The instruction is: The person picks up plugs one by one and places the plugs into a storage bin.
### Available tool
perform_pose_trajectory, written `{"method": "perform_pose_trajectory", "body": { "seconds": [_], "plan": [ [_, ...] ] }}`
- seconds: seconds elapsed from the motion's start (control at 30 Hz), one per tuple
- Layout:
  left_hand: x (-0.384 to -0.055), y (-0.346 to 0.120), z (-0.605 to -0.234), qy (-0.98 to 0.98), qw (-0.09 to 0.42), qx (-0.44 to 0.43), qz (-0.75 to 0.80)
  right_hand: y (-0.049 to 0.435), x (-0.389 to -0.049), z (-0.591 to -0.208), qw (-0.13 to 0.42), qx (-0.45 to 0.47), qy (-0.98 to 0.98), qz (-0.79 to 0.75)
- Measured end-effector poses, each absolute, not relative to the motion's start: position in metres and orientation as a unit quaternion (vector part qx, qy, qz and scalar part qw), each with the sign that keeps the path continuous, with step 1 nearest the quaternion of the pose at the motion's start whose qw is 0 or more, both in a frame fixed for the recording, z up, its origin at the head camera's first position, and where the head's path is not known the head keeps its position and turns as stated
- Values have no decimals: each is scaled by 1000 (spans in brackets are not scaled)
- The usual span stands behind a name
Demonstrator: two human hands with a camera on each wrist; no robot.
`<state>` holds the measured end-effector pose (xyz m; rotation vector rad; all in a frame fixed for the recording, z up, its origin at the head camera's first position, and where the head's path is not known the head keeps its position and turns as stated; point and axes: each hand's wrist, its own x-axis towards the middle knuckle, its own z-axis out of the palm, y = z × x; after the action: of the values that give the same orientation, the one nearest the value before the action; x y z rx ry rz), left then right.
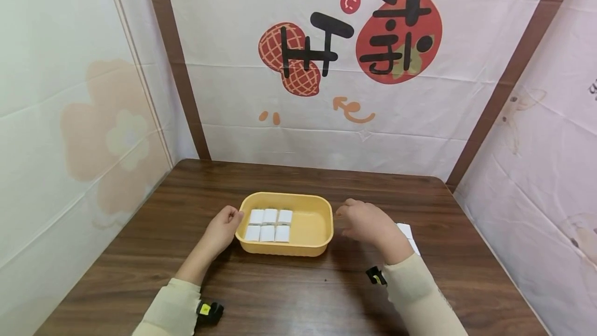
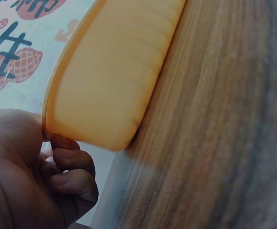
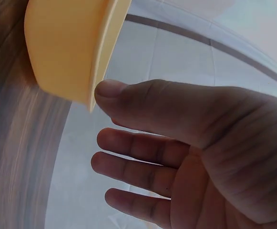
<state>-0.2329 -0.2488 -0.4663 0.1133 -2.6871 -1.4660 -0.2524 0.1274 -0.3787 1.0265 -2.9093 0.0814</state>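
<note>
A yellow plastic basin [image 1: 311,228] sits on the table, with small white packets [image 1: 268,233] lined up in two rows in its left part. At the basin's left end my left hand [image 1: 225,224] pinches the rim between thumb and curled fingers; the left wrist view shows this grip on the wall [image 2: 105,81] close up. My right hand [image 1: 366,220] is just off the basin's right end. In the right wrist view its thumb tip overlaps the rim, and the other fingers [image 3: 128,167] extend loosely with nothing between them.
More white pieces [image 1: 406,231] lie on the dark wooden table [image 1: 289,294], partly hidden behind my right forearm. A printed white curtain [image 1: 224,77] hangs behind the table, and further white sheets stand at both sides. Black straps [image 1: 210,313] are on the wrists.
</note>
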Motion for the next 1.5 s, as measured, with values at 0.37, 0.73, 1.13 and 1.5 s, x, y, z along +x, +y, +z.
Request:
{"method": "perform_pose_trajectory", "body": {
  "seconds": [0.37, 0.73, 1.13, 1.5],
  "plan": [
    [-232, -249, -466, -877, 43, 40, -477, 144, -263, -379, -8, 280, -959, 34],
    [-233, -248, -467, -876, 41, 44, -478, 162, -272, -381, -35, 249, -967, 41],
    [-233, -249, -469, -874, 36, 43, -483, 191, -287, -385, -71, 223, -970, 74],
    [-235, -250, -470, -873, 31, 45, -486, 206, -290, -393, -96, 201, -971, 87]
  ]
}}
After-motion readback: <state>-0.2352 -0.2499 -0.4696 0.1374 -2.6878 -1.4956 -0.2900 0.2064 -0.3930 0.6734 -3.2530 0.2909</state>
